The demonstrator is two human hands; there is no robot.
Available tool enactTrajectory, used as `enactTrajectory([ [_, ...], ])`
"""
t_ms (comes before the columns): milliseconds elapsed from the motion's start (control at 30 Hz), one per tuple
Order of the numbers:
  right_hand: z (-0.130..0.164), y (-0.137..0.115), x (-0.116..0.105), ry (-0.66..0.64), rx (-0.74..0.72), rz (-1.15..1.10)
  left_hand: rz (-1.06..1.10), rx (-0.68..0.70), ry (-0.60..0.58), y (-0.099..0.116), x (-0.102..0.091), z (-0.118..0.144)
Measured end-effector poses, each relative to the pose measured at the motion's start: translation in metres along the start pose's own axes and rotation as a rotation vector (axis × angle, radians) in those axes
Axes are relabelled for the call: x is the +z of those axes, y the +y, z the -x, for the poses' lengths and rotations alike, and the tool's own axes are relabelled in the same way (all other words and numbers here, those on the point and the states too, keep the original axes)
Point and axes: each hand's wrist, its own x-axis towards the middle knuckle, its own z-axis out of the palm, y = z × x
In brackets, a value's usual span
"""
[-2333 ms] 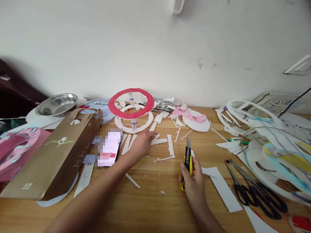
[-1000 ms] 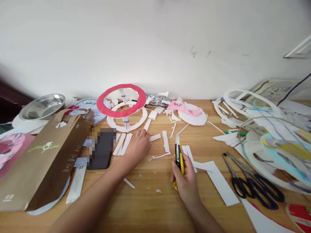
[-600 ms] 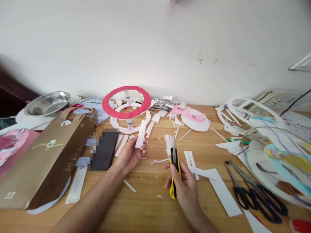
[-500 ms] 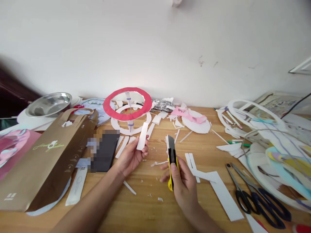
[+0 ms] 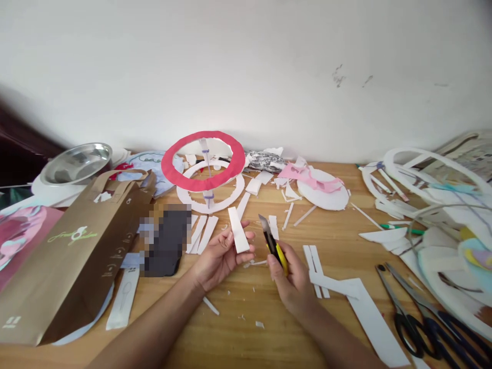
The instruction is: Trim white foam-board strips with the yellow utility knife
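My left hand [image 5: 221, 256] pinches a short white foam-board strip [image 5: 239, 230], tilted with its top leaning left, above the wooden table [image 5: 246, 343]. A yellow and black utility knife [image 5: 277, 252] is gripped in my right hand [image 5: 294, 282], its blade out and pointing up and left, apart from the strip. Behind my left hand stands a form made of a red ring [image 5: 171, 174] above a white ring [image 5: 184, 200], joined by uprights. Several cut white strips [image 5: 207, 233] lie to the left of the held one.
A brown paper bag [image 5: 84, 246], black phone [image 5: 163, 251] and metal bowl [image 5: 77, 164] are at left. Two pairs of scissors [image 5: 411, 328], an L-shaped white piece [image 5: 374, 318] and white rings [image 5: 434, 159] lie at right. A white disc [image 5: 326, 200] and scraps are near the wall.
The strip in my left hand has turned from leaning right to leaning left. My right hand has tilted the knife further left, bringing its blade nearer the strip. The view has shifted slightly.
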Motion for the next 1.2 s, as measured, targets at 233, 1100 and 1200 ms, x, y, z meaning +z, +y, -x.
enactTrajectory([
  [233,-0.003,-0.001,-0.002,-0.047,-0.095,0.062,-0.036,0.076,0.036,-0.006,-0.001,-0.004],
  [1100,0.008,0.013,-0.005,-0.218,-0.334,0.292,-0.619,0.280,0.353,-0.016,0.002,-0.005],
  [1200,0.009,0.013,-0.006,-0.219,-0.319,0.279,-0.631,0.272,0.353,-0.016,0.002,-0.004],
])
